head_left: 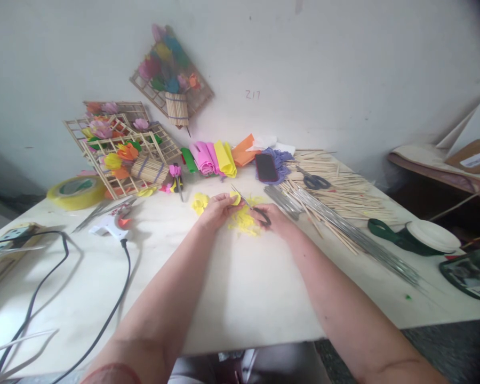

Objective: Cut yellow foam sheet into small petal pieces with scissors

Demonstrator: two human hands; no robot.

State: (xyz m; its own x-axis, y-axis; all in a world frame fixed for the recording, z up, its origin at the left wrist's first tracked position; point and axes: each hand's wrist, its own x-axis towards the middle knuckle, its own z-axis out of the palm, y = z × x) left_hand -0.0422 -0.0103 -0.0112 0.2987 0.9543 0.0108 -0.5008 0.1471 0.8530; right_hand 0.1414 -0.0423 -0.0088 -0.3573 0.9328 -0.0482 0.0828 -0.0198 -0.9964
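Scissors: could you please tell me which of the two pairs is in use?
The pair in the right hand, cutting yellow paper; the other scissors lie on the sticks.

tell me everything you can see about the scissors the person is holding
The scissors are small, with thin, pale metal blades and dark handle loops. The right hand grips the handles, with fingers through the loops. The blades point up and to the left, toward the small yellow piece pinched in the left hand, and their tip meets that piece. Whether the blades are parted is too small to tell. They are held just above the white table, over a heap of yellow scraps.
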